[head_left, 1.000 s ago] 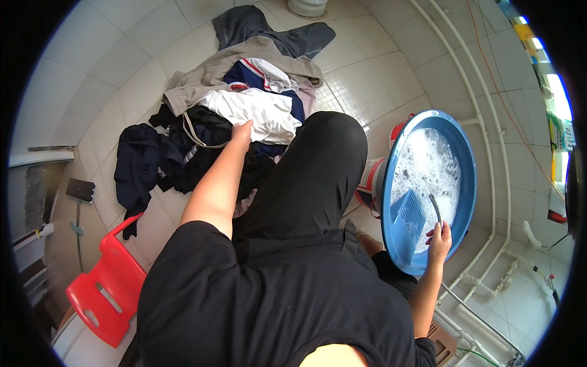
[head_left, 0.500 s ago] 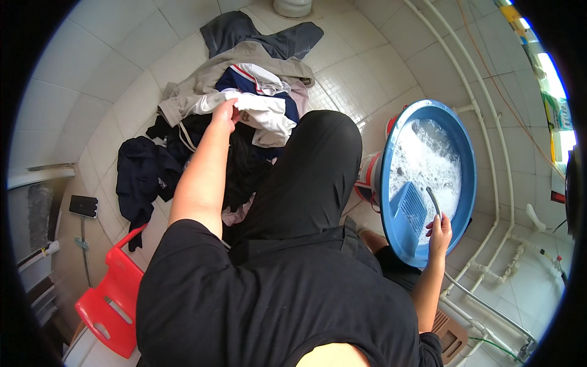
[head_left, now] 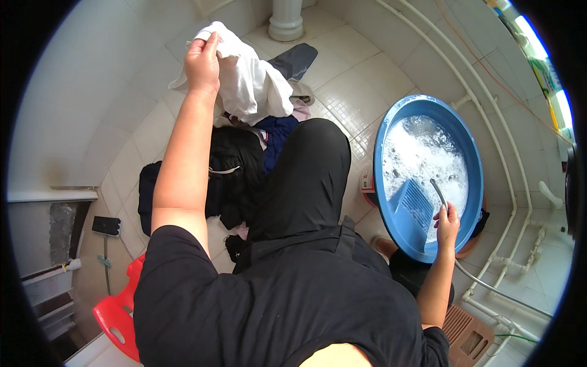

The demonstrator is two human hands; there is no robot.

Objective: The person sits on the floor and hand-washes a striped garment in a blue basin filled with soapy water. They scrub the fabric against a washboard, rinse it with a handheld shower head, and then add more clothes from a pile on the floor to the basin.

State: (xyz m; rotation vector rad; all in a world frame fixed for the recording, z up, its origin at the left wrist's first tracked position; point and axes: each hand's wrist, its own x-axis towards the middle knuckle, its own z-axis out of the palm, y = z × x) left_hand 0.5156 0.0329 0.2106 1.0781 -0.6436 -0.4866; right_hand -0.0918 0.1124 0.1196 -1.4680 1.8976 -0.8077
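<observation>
My left hand (head_left: 202,63) is raised at the upper left, fingers closed on the edge of a white garment (head_left: 247,82) that hangs from it. Beneath lies a pile of clothes on the floor, with a black garment (head_left: 241,165) and a navy one (head_left: 279,136) showing. At the right, my right hand (head_left: 447,224) grips a grey hose (head_left: 438,191) over a blue basin (head_left: 380,202). Foamy water (head_left: 422,147) fills much of the basin. A ribbed washboard surface (head_left: 417,207) slopes inside it, near my right hand.
A red plastic chair (head_left: 113,315) stands at the lower left, near a long-handled brush (head_left: 107,226). White pipes (head_left: 510,183) run along the right wall. A white column (head_left: 285,21) rises at the far side, and a brown slotted stool (head_left: 468,336) sits at the lower right.
My left hand has lifted the white garment up and away from the pile. My right hand still holds the hose over the basin. The whole view has shifted slightly.
</observation>
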